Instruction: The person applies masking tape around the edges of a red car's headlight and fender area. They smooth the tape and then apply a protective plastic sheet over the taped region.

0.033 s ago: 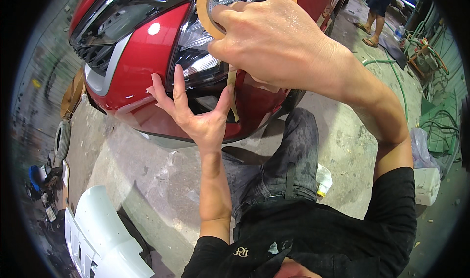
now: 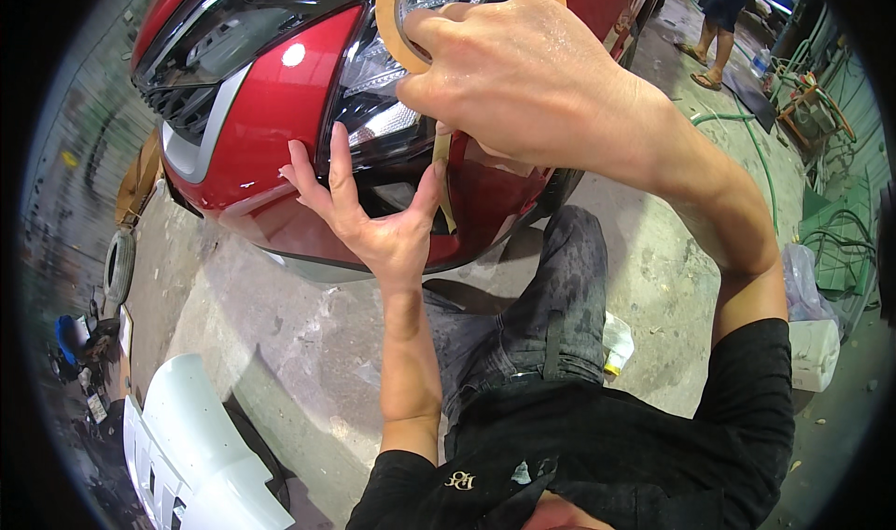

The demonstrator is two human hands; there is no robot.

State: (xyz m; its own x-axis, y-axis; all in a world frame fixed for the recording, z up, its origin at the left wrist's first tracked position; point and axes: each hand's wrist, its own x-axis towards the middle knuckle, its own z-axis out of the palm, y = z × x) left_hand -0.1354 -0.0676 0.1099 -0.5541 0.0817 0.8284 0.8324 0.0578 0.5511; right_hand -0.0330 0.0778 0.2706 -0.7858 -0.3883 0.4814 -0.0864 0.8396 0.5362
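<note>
Tan ring-shaped tape roll (image 2: 387, 28) hung gripped in the right hand's (image 2: 523, 75) curled fingers over the glossy headlamp (image 2: 387, 115), and crooked pulling risked creasing its narrow strip (image 2: 446, 203), right of the spread-fingered left hand (image 2: 381, 238).

A stained grey concrete floor (image 2: 289, 353) carries the red car (image 2: 271, 119) toward eleven o'clock, a green hose (image 2: 723, 117) at two, a white moulded panel (image 2: 201, 427) at eight and, apparently, a tyre (image 2: 119, 267) at blurry nine.
</note>
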